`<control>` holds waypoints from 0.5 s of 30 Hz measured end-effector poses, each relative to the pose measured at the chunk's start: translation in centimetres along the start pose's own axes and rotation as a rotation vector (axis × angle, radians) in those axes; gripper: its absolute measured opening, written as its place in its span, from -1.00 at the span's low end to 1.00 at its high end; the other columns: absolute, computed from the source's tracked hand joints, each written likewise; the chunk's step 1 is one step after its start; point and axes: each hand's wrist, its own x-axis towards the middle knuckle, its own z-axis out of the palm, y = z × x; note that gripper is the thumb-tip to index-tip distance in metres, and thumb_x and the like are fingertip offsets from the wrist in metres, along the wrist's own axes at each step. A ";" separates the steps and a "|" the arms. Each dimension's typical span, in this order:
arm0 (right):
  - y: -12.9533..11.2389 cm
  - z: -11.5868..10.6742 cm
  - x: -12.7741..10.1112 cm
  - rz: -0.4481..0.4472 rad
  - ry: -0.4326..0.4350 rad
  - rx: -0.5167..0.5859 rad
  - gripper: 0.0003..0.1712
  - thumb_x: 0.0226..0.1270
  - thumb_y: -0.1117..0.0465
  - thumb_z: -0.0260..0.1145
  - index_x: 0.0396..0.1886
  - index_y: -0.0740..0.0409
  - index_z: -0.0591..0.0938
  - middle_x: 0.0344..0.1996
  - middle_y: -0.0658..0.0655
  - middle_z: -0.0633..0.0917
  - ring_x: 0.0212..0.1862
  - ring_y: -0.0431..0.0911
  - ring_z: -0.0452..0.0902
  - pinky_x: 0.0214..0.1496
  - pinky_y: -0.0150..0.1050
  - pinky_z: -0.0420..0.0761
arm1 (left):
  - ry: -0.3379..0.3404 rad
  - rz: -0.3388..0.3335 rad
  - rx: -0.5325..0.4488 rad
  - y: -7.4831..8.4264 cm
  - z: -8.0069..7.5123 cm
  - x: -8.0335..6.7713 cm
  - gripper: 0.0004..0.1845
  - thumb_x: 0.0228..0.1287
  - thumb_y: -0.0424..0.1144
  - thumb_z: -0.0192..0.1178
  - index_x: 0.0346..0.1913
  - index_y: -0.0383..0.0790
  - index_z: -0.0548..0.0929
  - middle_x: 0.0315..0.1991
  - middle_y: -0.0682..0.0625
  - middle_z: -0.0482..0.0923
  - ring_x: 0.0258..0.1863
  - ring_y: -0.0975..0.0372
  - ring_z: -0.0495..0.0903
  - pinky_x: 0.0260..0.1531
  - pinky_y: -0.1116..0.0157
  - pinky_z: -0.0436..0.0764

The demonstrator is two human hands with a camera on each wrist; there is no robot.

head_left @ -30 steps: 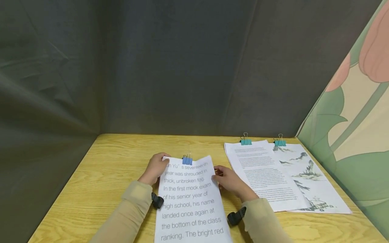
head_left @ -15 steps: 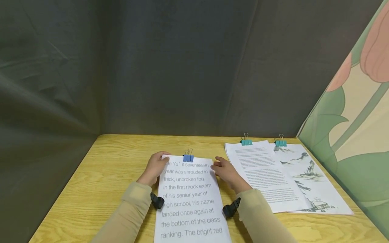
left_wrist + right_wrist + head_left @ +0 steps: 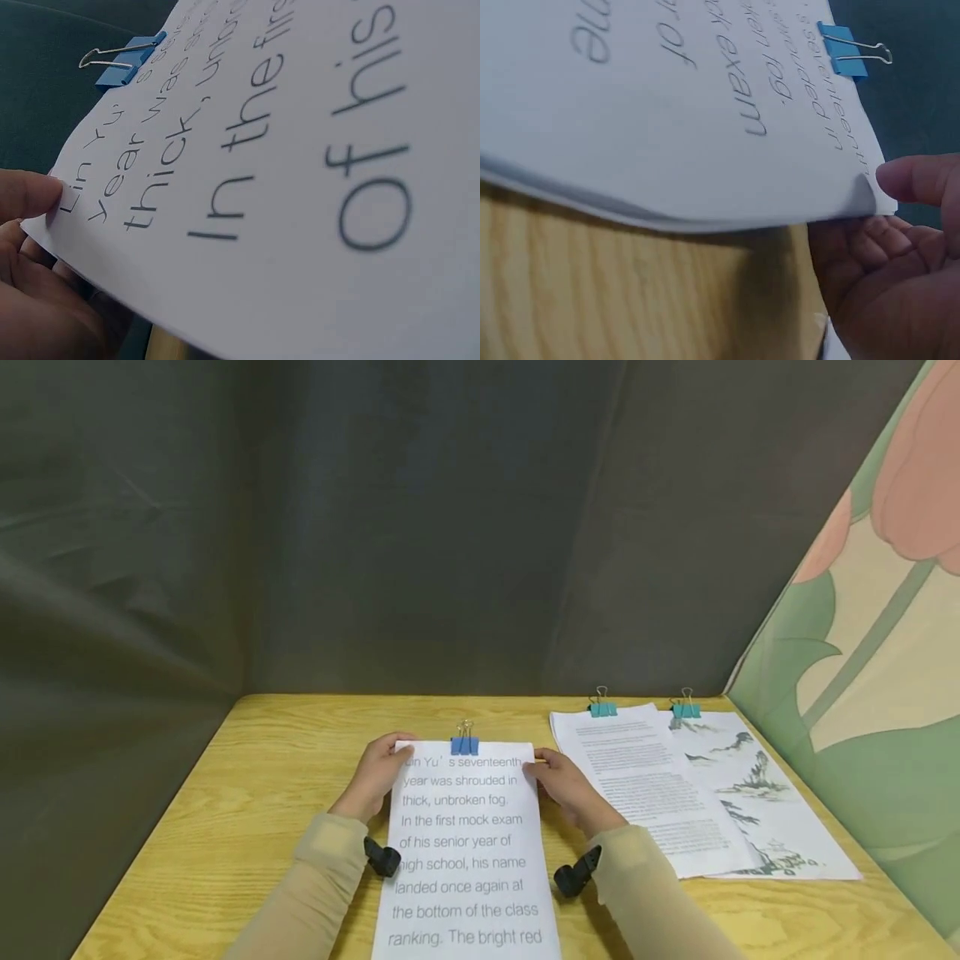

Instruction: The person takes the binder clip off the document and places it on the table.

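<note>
A stack of printed paper [image 3: 465, 852] with large text is held up in front of me, a blue binder clip [image 3: 465, 745] fixed at the middle of its top edge. My left hand [image 3: 372, 775] pinches the top left corner, thumb on the printed face and fingers behind, as the left wrist view shows. At the top right corner my right hand [image 3: 573, 792] pinches the stack the same way. In the right wrist view the side edge of the paper [image 3: 667, 150] bows above the wooden table, and the clip's wire handles [image 3: 866, 52] point away from the sheet.
To the right on the wooden table [image 3: 247, 802] lies a clipped stack of small-print pages [image 3: 637, 785], overlapping a clipped sheet with ink landscape drawings [image 3: 765, 793]. Each has a teal binder clip at its top. A dark curtain [image 3: 420, 527] hangs behind; a floral panel [image 3: 885, 652] stands at right.
My right hand shifted up along the right edge, lifted its fingers, and now grips the top right corner. The stack's curled right corner has flattened and its top edge sits slightly higher.
</note>
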 end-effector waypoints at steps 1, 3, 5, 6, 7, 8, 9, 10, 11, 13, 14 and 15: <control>-0.2 -0.1 -0.2 -0.002 0.004 0.006 -0.56 0.63 0.25 0.12 0.36 0.39 0.45 -0.03 0.25 0.71 -0.12 -0.02 0.64 -0.05 -0.17 0.60 | -0.001 -0.005 -0.002 0.0 -0.1 0.0 -0.68 0.63 -0.35 0.00 0.27 -0.37 0.59 -0.03 -0.18 0.68 -0.23 0.15 0.67 -0.15 0.23 0.59; -0.6 -0.2 -0.6 -0.014 -0.003 0.009 -0.58 0.64 0.25 0.10 0.33 0.40 0.46 -0.04 0.26 0.71 -0.15 -0.03 0.65 -0.08 -0.17 0.62 | -0.005 -0.011 -0.002 0.1 -0.1 0.0 -0.68 0.63 -0.35 0.00 0.26 -0.35 0.60 -0.03 -0.18 0.68 -0.22 0.15 0.67 -0.13 0.21 0.59; -1.0 -0.3 -0.9 -0.020 0.000 -0.004 -0.61 0.65 0.25 0.09 0.30 0.39 0.49 -0.06 0.25 0.72 -0.17 -0.04 0.66 -0.09 -0.15 0.64 | -0.011 -0.012 -0.006 0.1 -0.2 0.0 -0.69 0.63 -0.35 0.00 0.24 -0.35 0.61 -0.03 -0.18 0.68 -0.23 0.16 0.67 -0.13 0.22 0.59; -1.1 -0.4 -1.0 -0.021 0.002 -0.015 -0.62 0.65 0.25 0.09 0.28 0.40 0.50 -0.06 0.25 0.72 -0.18 -0.04 0.66 -0.09 -0.15 0.65 | -0.018 -0.015 -0.008 0.1 -0.1 -0.1 -0.70 0.63 -0.34 0.00 0.23 -0.34 0.62 -0.04 -0.18 0.68 -0.23 0.16 0.67 -0.13 0.21 0.59; -1.1 -0.4 -1.2 -0.019 0.007 -0.024 -0.63 0.64 0.25 0.10 0.26 0.39 0.52 -0.07 0.24 0.72 -0.18 -0.05 0.66 -0.09 -0.14 0.66 | -0.024 -0.018 -0.007 0.2 -0.1 -0.1 -0.71 0.64 -0.34 0.00 0.22 -0.34 0.62 -0.04 -0.17 0.68 -0.23 0.15 0.68 -0.12 0.21 0.59; -1.1 -0.5 -1.3 -0.020 0.007 -0.030 -0.65 0.65 0.26 0.10 0.24 0.39 0.53 -0.08 0.24 0.72 -0.19 -0.05 0.67 -0.09 -0.14 0.66 | -0.030 -0.022 -0.006 0.1 -0.1 -0.1 -0.71 0.64 -0.34 0.00 0.21 -0.33 0.62 -0.04 -0.17 0.68 -0.23 0.15 0.68 -0.12 0.21 0.59; -1.1 -0.5 -1.5 -0.017 0.010 -0.034 -0.66 0.64 0.26 0.10 0.21 0.39 0.55 -0.09 0.23 0.73 -0.20 -0.06 0.66 -0.10 -0.14 0.66 | -0.035 -0.026 -0.006 0.1 0.0 -0.1 -0.72 0.64 -0.34 0.00 0.20 -0.33 0.62 -0.03 -0.17 0.68 -0.22 0.15 0.67 -0.11 0.20 0.58; -1.2 -0.5 -1.6 -0.018 0.010 -0.035 -0.68 0.64 0.26 0.10 0.19 0.39 0.56 -0.10 0.23 0.73 -0.21 -0.06 0.67 -0.10 -0.14 0.66 | -0.038 -0.029 -0.007 0.1 0.0 -0.1 -0.72 0.64 -0.34 0.00 0.20 -0.33 0.62 -0.04 -0.17 0.69 -0.22 0.15 0.67 -0.10 0.20 0.58; -1.2 -0.5 -1.7 -0.021 0.007 -0.038 -0.68 0.64 0.26 0.10 0.18 0.39 0.56 -0.10 0.24 0.73 -0.21 -0.06 0.67 -0.11 -0.14 0.66 | -0.039 -0.032 -0.005 0.0 0.0 -0.1 -0.71 0.63 -0.34 0.00 0.21 -0.33 0.62 -0.03 -0.17 0.69 -0.21 0.15 0.67 -0.09 0.19 0.58; -1.4 -0.5 -2.0 -0.033 -0.007 -0.048 -0.69 0.64 0.27 0.10 0.16 0.40 0.56 -0.10 0.24 0.73 -0.22 -0.06 0.67 -0.12 -0.14 0.67 | -0.039 -0.035 -0.003 0.0 0.1 -0.2 -0.71 0.63 -0.33 0.01 0.22 -0.32 0.62 -0.02 -0.17 0.68 -0.20 0.14 0.67 -0.06 0.17 0.57; -1.5 -0.5 -2.0 -0.037 -0.012 -0.053 -0.69 0.65 0.27 0.09 0.15 0.40 0.56 -0.10 0.24 0.73 -0.21 -0.06 0.67 -0.12 -0.14 0.67 | -0.039 -0.036 -0.006 -0.1 0.1 -0.1 -0.71 0.63 -0.33 0.01 0.22 -0.32 0.62 -0.02 -0.18 0.68 -0.20 0.13 0.67 -0.05 0.16 0.57; -1.6 -0.6 -2.1 -0.040 -0.012 -0.061 -0.70 0.65 0.27 0.09 0.15 0.40 0.56 -0.10 0.24 0.73 -0.21 -0.05 0.67 -0.12 -0.14 0.67 | -0.040 -0.036 -0.007 -0.1 0.1 -0.1 -0.71 0.63 -0.33 0.02 0.22 -0.32 0.62 -0.01 -0.18 0.68 -0.19 0.13 0.66 -0.04 0.15 0.56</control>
